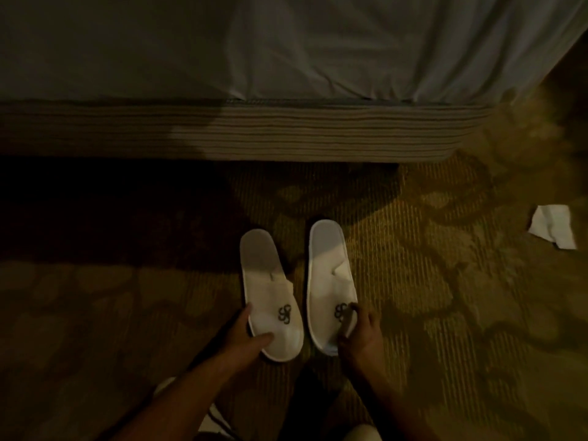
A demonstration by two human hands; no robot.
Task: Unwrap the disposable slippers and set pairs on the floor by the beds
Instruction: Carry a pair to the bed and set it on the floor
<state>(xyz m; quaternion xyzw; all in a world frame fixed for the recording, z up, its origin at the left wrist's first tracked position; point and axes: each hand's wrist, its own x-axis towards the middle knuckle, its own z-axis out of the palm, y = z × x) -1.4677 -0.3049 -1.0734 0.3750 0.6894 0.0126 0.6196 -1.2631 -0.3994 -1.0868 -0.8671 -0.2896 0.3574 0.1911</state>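
Note:
Two white disposable slippers with a dark logo lie side by side on the patterned carpet, heels toward the bed. My left hand holds the toe end of the left slipper between thumb and fingers. The right slipper lies a little farther forward, and my right hand grips its toe end, fingers over its edge by the logo. Both slippers lie flat on the carpet.
The bed with a white sheet and a ribbed base runs across the top. A crumpled white wrapper lies on the carpet at the right. Something white shows at the bottom edge beneath my left forearm.

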